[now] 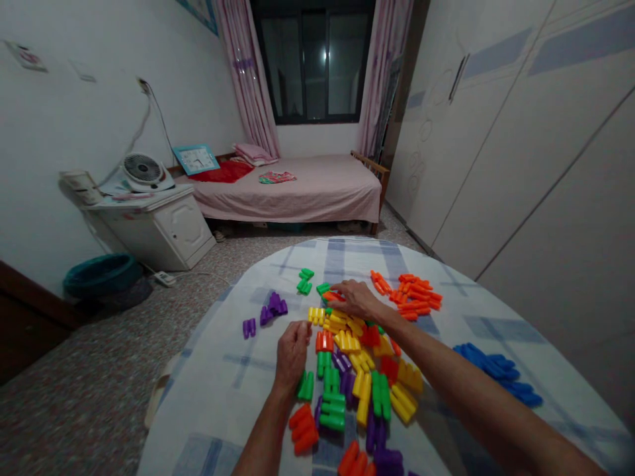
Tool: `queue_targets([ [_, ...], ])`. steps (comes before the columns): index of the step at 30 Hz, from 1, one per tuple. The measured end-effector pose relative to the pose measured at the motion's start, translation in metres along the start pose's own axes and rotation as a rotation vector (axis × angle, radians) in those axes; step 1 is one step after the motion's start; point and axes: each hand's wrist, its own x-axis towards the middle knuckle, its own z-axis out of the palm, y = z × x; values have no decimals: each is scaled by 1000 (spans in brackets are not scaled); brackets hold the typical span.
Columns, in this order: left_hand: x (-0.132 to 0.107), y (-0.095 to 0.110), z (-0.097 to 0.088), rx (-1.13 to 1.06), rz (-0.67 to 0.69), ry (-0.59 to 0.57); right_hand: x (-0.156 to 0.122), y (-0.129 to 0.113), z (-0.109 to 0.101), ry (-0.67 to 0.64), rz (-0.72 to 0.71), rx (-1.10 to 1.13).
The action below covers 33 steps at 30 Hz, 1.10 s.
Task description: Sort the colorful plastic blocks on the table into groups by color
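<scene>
My left hand [292, 355] rests at the left edge of a mixed heap of plastic building pieces, its fingers curled; what they hold, if anything, is hidden. A yellow building piece [316, 316] lies just beyond its fingertips. At the far side of the heap, my right hand [358, 299] has its fingers closed on an orange building piece [332, 297]. Close by its fingertips is a green piece [323, 288]. Between and below my hands spread yellow pieces [347, 341], green pieces [333, 411], red-orange pieces [303, 428] and purple pieces [376, 433].
Separate groups lie around the heap: orange pieces [415, 295] at far right, blue pieces [497, 371] at right, purple pieces [274, 306] and green pieces [304, 283] at left. A checked cloth covers the round table [218, 370]. Beyond stand a bed [322, 185] and a wardrobe [520, 145].
</scene>
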Motion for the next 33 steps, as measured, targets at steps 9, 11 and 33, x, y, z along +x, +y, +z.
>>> queue_targets([
  [9,1,-4,1,13,20,5,-14,31,-4,92,230,-19],
  [11,1,-4,1,18,19,0,-23,56,-10,113,315,-48],
  [33,2,-3,1,-18,13,28,-57,23,-4,162,11,194],
])
